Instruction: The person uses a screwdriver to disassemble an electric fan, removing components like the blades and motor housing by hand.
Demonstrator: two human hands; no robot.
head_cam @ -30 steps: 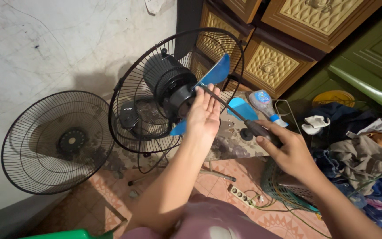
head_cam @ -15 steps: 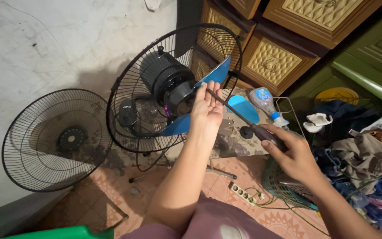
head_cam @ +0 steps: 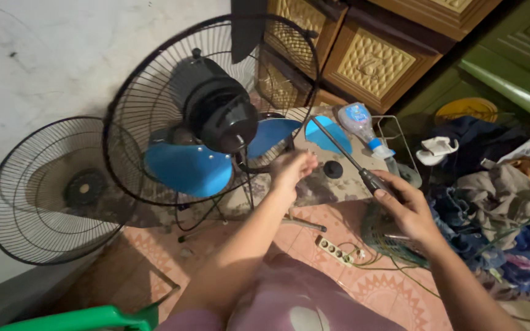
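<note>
A black fan motor [head_cam: 219, 113] sits inside the rear wire guard [head_cam: 154, 92], with the blue fan blade [head_cam: 188, 168] hanging off it below and to the right. My left hand [head_cam: 292, 168] reaches toward the motor shaft, fingers curled, just right of the blade hub. My right hand [head_cam: 403, 205] grips the black handle of a long screwdriver [head_cam: 341, 150], its shaft pointing up and left over the blue blade.
The loose front fan guard [head_cam: 50, 196] leans on the white wall at left. Carved wooden drawers [head_cam: 369, 61] stand behind. A plastic bottle [head_cam: 363, 125], a black knob [head_cam: 333, 169], a power strip [head_cam: 334, 250], a clothes pile [head_cam: 498, 196] and a green object [head_cam: 81, 319] lie around.
The blue blade has come down off the motor front and now hangs lower left. My left hand dropped from the blade to below the motor. The view shifted closer.
</note>
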